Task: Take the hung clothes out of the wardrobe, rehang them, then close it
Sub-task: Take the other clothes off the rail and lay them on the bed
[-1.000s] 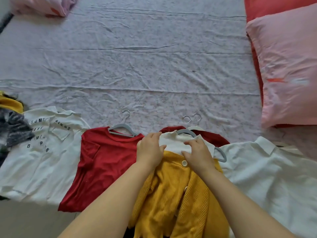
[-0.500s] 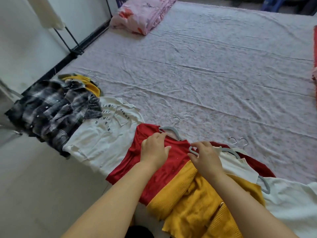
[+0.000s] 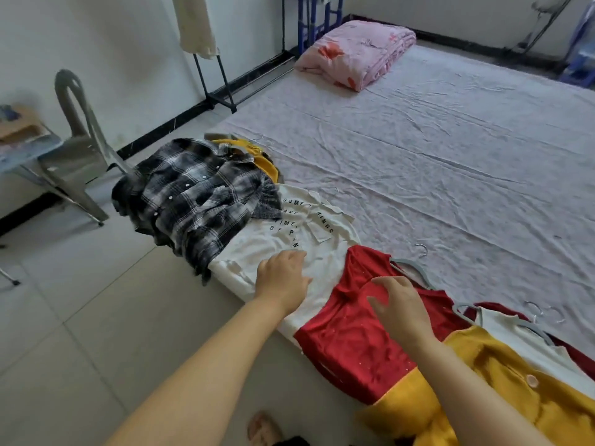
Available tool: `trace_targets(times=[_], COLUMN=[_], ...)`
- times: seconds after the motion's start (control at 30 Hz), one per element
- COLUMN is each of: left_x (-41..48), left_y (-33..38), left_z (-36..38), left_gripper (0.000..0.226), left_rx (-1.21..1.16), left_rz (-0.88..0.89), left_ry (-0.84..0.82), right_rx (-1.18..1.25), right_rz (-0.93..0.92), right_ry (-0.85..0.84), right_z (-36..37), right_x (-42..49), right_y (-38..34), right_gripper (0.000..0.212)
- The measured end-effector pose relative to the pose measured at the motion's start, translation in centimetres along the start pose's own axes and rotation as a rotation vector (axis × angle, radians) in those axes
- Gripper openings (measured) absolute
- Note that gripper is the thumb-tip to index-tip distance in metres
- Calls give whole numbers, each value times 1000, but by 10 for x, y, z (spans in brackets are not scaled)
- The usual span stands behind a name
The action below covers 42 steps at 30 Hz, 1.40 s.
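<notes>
Both hands have moved left along the bed edge since the earlier frames. The left hand (image 3: pixel 283 281) has gone from the red T-shirt (image 3: pixel 351 346) to the white printed T-shirt (image 3: pixel 286 239). The right hand (image 3: pixel 399 305) has left the hanger by the yellow cardigan (image 3: pixel 502 394).

Nearest, the yellow cardigan lies at the bed edge and covers the lower corner of the red T-shirt. The right hand is over the red T-shirt with its fingers spread and bent, holding nothing; I cannot tell whether the fingertips touch the cloth. The left hand rests on the white printed T-shirt with relaxed fingers, also gripping nothing. A grey hanger (image 3: pixel 415 268) sticks out from the neck of the red T-shirt.

Further left, a plaid shirt (image 3: pixel 193 197) overlaps the white printed T-shirt and hangs over the bed edge. All these clothes lie in a row on the bed (image 3: pixel 450 149). A metal chair (image 3: pixel 77 149) stands on the floor (image 3: pixel 80 300) to the left. At the far end of the bed lies a folded pink quilt (image 3: pixel 357 53).
</notes>
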<state>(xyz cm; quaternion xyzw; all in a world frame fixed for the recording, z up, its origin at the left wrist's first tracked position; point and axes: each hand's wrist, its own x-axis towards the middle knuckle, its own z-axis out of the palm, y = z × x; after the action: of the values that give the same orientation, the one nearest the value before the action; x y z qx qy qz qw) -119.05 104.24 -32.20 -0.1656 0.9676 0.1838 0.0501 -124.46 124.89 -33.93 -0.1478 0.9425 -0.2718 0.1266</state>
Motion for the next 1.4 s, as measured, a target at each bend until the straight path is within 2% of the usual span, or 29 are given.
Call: trace_targets(times=[0.23, 0.47, 0.7, 1.03, 1.4], left_x=[6, 50, 144, 264, 377], left_y=[-93, -129, -153, -151, -152], left_z=[-42, -54, -59, -38, 42], left_gripper=[49, 51, 48, 46, 45], left_rx=[24, 34, 58, 86, 36], left_rz=[-67, -56, -27, 41, 137], left_ry=[5, -18, -45, -177, -302], right_rx=[-30, -73, -32, -23, -18], right_rz=[-38, -55, -13, 163, 371], right_ry=[-33, -67, -93, -156, -195], right_z=[42, 60, 87, 104, 155], right_x=[16, 74, 167, 285, 395], right_y=[-77, -110, -123, -97, -26], right_gripper=[38, 38, 38, 39, 36])
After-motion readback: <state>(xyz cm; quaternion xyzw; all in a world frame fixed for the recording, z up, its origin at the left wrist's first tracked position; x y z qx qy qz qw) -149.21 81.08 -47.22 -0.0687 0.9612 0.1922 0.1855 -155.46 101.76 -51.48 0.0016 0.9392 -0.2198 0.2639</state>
